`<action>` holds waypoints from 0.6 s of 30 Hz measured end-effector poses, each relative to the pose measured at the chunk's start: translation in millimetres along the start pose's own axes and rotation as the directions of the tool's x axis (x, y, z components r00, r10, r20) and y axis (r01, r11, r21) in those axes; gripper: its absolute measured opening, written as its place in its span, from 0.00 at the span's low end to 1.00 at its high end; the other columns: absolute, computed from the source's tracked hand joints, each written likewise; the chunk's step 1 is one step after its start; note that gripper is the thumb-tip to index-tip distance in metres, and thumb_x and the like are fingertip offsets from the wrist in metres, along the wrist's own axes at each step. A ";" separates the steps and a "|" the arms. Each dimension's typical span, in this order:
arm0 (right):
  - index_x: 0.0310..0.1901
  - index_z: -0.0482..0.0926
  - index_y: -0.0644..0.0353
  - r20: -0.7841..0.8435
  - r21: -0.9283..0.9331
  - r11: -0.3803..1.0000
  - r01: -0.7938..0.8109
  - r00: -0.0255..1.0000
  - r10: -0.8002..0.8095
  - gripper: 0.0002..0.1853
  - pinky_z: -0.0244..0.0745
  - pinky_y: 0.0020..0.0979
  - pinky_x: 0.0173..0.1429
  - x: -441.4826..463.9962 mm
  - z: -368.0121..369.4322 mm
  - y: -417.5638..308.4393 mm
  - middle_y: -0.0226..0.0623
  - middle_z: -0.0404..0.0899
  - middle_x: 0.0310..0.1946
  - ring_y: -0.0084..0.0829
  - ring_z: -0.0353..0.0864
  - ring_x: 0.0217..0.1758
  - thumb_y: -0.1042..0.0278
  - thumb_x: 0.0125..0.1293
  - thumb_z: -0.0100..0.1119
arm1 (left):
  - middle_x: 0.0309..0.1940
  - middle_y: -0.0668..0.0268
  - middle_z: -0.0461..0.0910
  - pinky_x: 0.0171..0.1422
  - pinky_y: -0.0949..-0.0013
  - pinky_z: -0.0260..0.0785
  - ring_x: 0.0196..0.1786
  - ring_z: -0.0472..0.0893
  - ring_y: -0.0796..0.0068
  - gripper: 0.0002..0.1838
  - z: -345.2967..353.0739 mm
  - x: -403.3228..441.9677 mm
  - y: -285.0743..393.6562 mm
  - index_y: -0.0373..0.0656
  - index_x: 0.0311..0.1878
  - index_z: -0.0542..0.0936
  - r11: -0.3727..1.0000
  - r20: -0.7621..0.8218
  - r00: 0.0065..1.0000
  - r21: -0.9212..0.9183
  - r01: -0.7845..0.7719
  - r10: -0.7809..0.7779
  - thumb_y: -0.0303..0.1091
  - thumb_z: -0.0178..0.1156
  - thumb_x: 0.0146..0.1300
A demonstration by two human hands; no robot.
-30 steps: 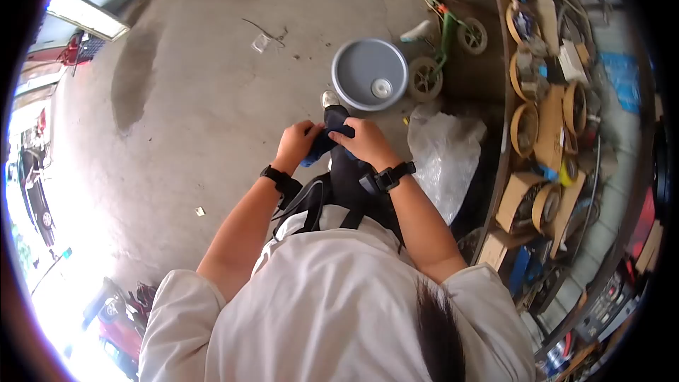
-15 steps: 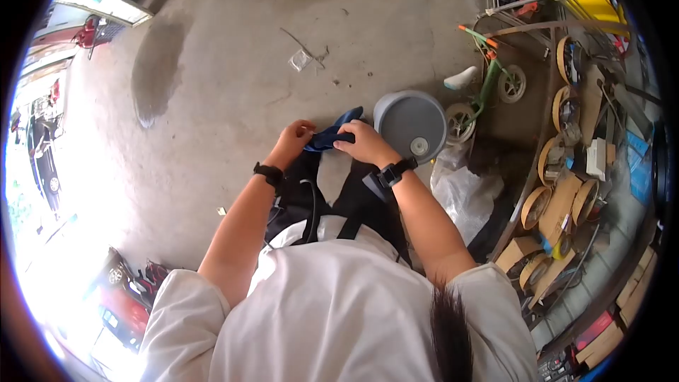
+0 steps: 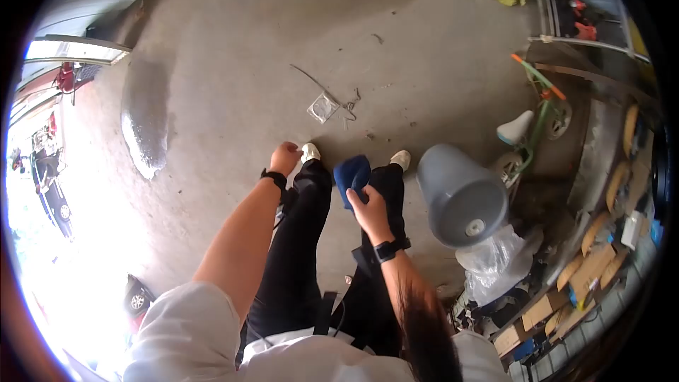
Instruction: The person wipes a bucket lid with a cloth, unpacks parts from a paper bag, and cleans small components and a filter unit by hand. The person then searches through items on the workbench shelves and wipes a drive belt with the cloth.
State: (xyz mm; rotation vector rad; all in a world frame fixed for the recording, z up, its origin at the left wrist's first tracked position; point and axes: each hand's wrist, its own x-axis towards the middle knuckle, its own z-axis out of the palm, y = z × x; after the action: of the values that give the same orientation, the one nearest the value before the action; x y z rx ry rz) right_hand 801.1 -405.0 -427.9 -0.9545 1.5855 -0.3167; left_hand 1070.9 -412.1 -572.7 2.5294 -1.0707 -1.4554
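A dark blue cloth (image 3: 351, 173) hangs bunched from my right hand (image 3: 369, 212), which is closed on its lower edge with the thumb on top. The cloth is in front of my right leg, to the left of the grey bucket (image 3: 463, 194), and does not touch the bucket. My left hand (image 3: 285, 158) is apart from the cloth, beside my left shoe (image 3: 310, 152). Its fingers are curled together, and whether anything small is inside them is hidden.
On the concrete floor ahead lie a small clear packet (image 3: 323, 107) and thin debris. Right of the bucket stands a green balance bike (image 3: 541, 127), with crumpled plastic sheeting (image 3: 498, 262) below. A shelf holding cardboard pieces (image 3: 594, 269) and rolls runs along the right.
My left hand has let go of the cloth and moved away from it. The right hand still holds the cloth. The view has shifted, showing both shoes and more of my legs.
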 end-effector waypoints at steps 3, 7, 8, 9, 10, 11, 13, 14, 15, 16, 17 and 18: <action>0.30 0.73 0.67 -0.009 0.070 0.994 -0.088 0.996 0.089 0.20 0.70 0.35 0.34 35.0 44.4 38.3 0.46 0.75 0.23 0.37 0.74 0.26 0.53 0.61 0.62 | 0.39 0.57 0.84 0.53 0.62 0.73 0.47 0.82 0.59 0.18 20.7 77.3 -17.3 0.40 0.42 0.83 0.997 -0.016 0.999 0.054 0.053 -0.052 0.41 0.67 0.50; 0.30 0.71 0.66 0.034 0.172 0.951 -0.256 0.967 0.254 0.20 0.69 0.33 0.33 71.5 65.3 59.9 0.43 0.73 0.21 0.34 0.73 0.25 0.54 0.62 0.61 | 0.39 0.55 0.84 0.51 0.63 0.72 0.44 0.83 0.64 0.20 99.3 178.4 -66.9 0.36 0.42 0.83 0.943 0.027 0.977 -0.257 0.212 -0.213 0.40 0.69 0.50; 0.30 0.70 0.66 0.058 0.188 0.934 -0.304 0.953 0.298 0.20 0.68 0.33 0.33 80.3 64.9 66.2 0.42 0.72 0.21 0.33 0.72 0.25 0.55 0.62 0.61 | 0.40 0.54 0.84 0.51 0.63 0.72 0.44 0.82 0.64 0.21 120.6 200.3 -81.2 0.36 0.44 0.82 0.902 0.036 0.954 -0.317 0.294 -0.299 0.40 0.69 0.50; 0.30 0.70 0.66 0.077 0.203 0.915 -0.349 0.937 0.341 0.19 0.67 0.33 0.32 86.3 62.8 71.6 0.41 0.72 0.21 0.32 0.70 0.24 0.55 0.62 0.61 | 0.41 0.54 0.83 0.51 0.63 0.72 0.45 0.82 0.65 0.22 140.3 223.2 -100.3 0.36 0.45 0.82 0.851 0.043 0.924 -0.376 0.368 -0.380 0.41 0.70 0.50; 0.30 0.69 0.66 0.093 0.221 0.893 -0.393 0.920 0.382 0.19 0.67 0.33 0.31 90.1 60.2 76.9 0.41 0.71 0.20 0.32 0.69 0.24 0.56 0.62 0.61 | 0.41 0.53 0.83 0.51 0.63 0.72 0.45 0.81 0.65 0.23 155.1 240.0 -108.3 0.36 0.46 0.81 0.792 0.055 0.888 -0.429 0.433 -0.456 0.41 0.70 0.51; 0.29 0.69 0.65 0.108 0.241 0.866 -0.437 0.899 0.424 0.19 0.66 0.32 0.31 93.1 56.8 80.1 0.40 0.70 0.20 0.31 0.68 0.23 0.56 0.62 0.61 | 0.40 0.55 0.82 0.50 0.63 0.72 0.44 0.81 0.66 0.23 167.7 256.2 -115.3 0.37 0.48 0.81 0.825 0.058 0.888 -0.346 0.447 -0.456 0.43 0.68 0.54; 0.28 0.67 0.64 0.085 0.266 0.881 -0.391 0.920 0.383 0.17 0.61 0.29 0.28 104.6 42.8 73.5 0.35 0.66 0.18 0.25 0.63 0.22 0.60 0.64 0.60 | 0.38 0.59 0.82 0.48 0.63 0.71 0.41 0.80 0.69 0.22 177.1 273.8 -101.1 0.41 0.50 0.80 0.870 0.066 0.888 -0.180 0.459 -0.455 0.48 0.62 0.59; 0.27 0.67 0.63 0.043 0.266 0.898 -0.350 0.935 0.351 0.17 0.58 0.26 0.27 110.9 34.7 63.9 0.29 0.64 0.18 0.20 0.61 0.22 0.61 0.64 0.61 | 0.37 0.61 0.81 0.47 0.63 0.71 0.40 0.79 0.70 0.22 178.5 271.6 -87.6 0.42 0.51 0.80 0.880 0.077 0.884 -0.092 0.467 -0.461 0.50 0.59 0.62; 0.26 0.66 0.62 0.001 0.261 0.915 -0.308 0.948 0.318 0.17 0.55 0.22 0.26 113.9 27.3 56.2 0.24 0.62 0.17 0.15 0.59 0.22 0.62 0.64 0.61 | 0.35 0.63 0.81 0.47 0.62 0.70 0.38 0.78 0.71 0.23 177.1 265.0 -70.1 0.44 0.53 0.80 0.882 0.089 0.879 -0.005 0.470 -0.468 0.52 0.57 0.65; 0.26 0.66 0.62 -0.007 0.262 0.918 -0.297 0.951 0.309 0.16 0.56 0.22 0.26 117.9 21.7 53.7 0.25 0.62 0.17 0.15 0.59 0.22 0.64 0.65 0.60 | 0.47 0.59 0.81 0.55 0.66 0.68 0.50 0.79 0.69 0.26 178.2 255.4 -17.4 0.50 0.57 0.78 0.594 -0.030 0.614 -0.296 0.748 -0.788 0.58 0.53 0.66; 0.26 0.66 0.62 -0.025 0.232 0.929 -0.287 0.953 0.301 0.16 0.57 0.22 0.26 121.6 22.3 57.6 0.25 0.63 0.17 0.15 0.60 0.22 0.65 0.65 0.60 | 0.51 0.58 0.79 0.57 0.65 0.67 0.53 0.78 0.67 0.29 186.8 273.9 -47.2 0.46 0.59 0.75 0.681 -0.038 0.690 -0.209 0.702 -0.723 0.55 0.59 0.61; 0.26 0.66 0.62 -0.042 0.198 0.940 -0.278 0.956 0.292 0.16 0.58 0.22 0.27 121.4 23.0 60.5 0.26 0.64 0.18 0.15 0.61 0.23 0.65 0.65 0.60 | 0.56 0.57 0.77 0.60 0.65 0.67 0.56 0.78 0.65 0.33 195.8 292.7 -77.6 0.42 0.60 0.73 0.758 -0.046 0.759 -0.120 0.641 -0.649 0.53 0.65 0.55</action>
State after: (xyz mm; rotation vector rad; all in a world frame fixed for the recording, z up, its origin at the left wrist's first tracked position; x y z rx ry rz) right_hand 802.2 -447.7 -558.7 -0.5612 1.6988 -0.2945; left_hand 1056.8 -463.7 -929.3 3.0042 -0.0629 -1.4244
